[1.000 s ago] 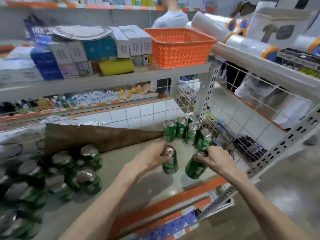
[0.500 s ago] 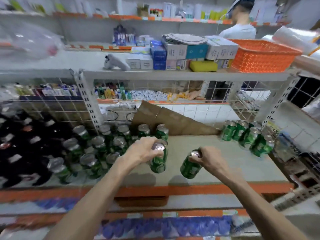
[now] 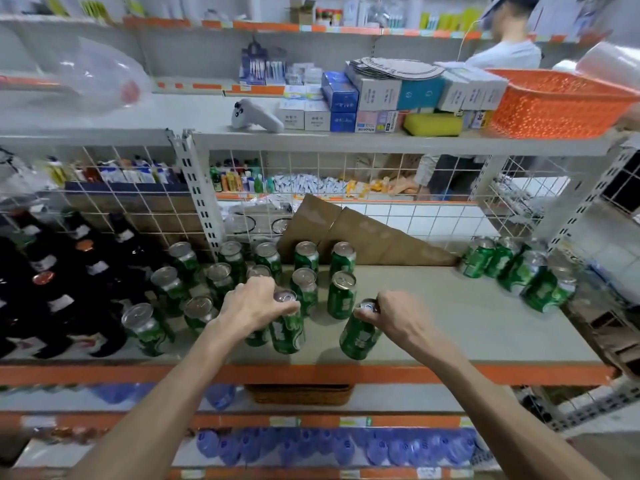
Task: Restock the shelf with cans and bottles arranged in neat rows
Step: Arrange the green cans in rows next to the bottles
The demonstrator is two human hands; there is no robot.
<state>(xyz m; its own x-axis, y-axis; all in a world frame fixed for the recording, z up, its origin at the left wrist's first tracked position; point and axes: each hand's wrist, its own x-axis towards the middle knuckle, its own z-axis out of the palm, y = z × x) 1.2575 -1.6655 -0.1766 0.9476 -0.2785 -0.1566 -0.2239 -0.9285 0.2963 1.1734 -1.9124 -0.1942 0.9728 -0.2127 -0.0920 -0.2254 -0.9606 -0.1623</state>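
Observation:
My left hand (image 3: 254,306) grips the top of a green can (image 3: 287,332) at the front of the grey shelf (image 3: 467,327). My right hand (image 3: 398,315) grips the top of a second green can (image 3: 358,336), tilted slightly, a little to the right. Behind and left of them several green cans (image 3: 304,259) stand in rows. Another small group of green cans (image 3: 519,271) stands at the shelf's far right. Dark bottles (image 3: 52,271) fill the left end.
A brown cardboard sheet (image 3: 363,237) leans on the wire mesh back. The upper shelf holds boxes (image 3: 377,95) and an orange basket (image 3: 554,105). Blue bottle caps (image 3: 329,448) show on the lower shelf. A person (image 3: 509,46) stands beyond the shelves.
Both hands carried their cans leftward from the right-hand group to beside the rows on the left, and lowered them toward the shelf front. The view swung left with them.

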